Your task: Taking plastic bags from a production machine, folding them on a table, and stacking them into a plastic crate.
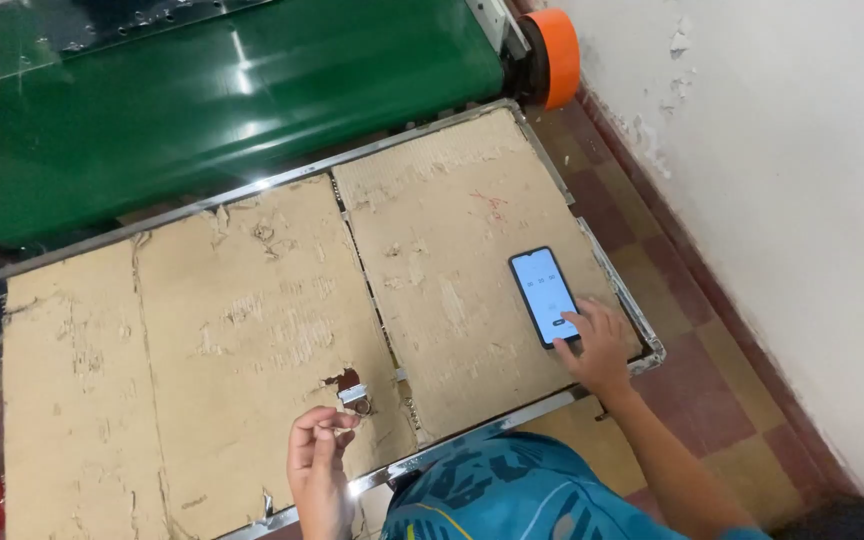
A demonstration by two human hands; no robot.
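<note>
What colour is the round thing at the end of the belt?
Orange roller end, best seen in the head view.

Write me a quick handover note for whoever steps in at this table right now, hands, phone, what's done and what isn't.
Right hand: fingers spread, fingertips on the lower end of the phone, touching its lit screen, not gripping it.
Left hand: fingers curled in a loose fist just above the near edge of the table; whether it holds anything cannot be told.
Phone lies flat, screen up, on the right cardboard sheet.
A small metal clip sits by a torn hole in the left cardboard sheet, just beyond the left hand.
Done: phone set down and awake. Left: nothing else on the cardboard has been handled.
</note>
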